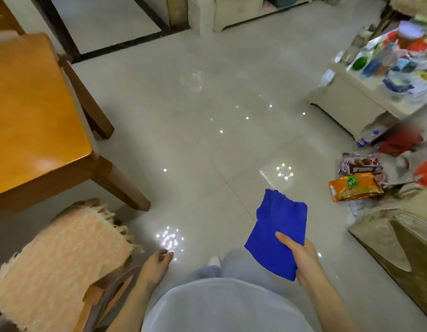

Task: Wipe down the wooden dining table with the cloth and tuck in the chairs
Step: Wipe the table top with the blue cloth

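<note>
The wooden dining table (33, 116) fills the left side, its near corner and a leg toward the middle. A chair with a pink fringed cushion (56, 264) stands at the lower left, out from the table. My right hand (301, 257) grips a bright blue cloth (279, 233) that hangs over the floor at lower right, well away from the table. My left hand (157, 262) hangs loosely beside the chair's right edge, fingers curled with nothing in them; whether it touches the chair I cannot tell.
Glossy pale tiles (195, 116) span the middle. Snack packets (355, 186) and a bottle (365, 138) lie on the floor at right, by a low cream cabinet (349, 104) crowded with items. A beige sofa corner (399, 240) sits at lower right.
</note>
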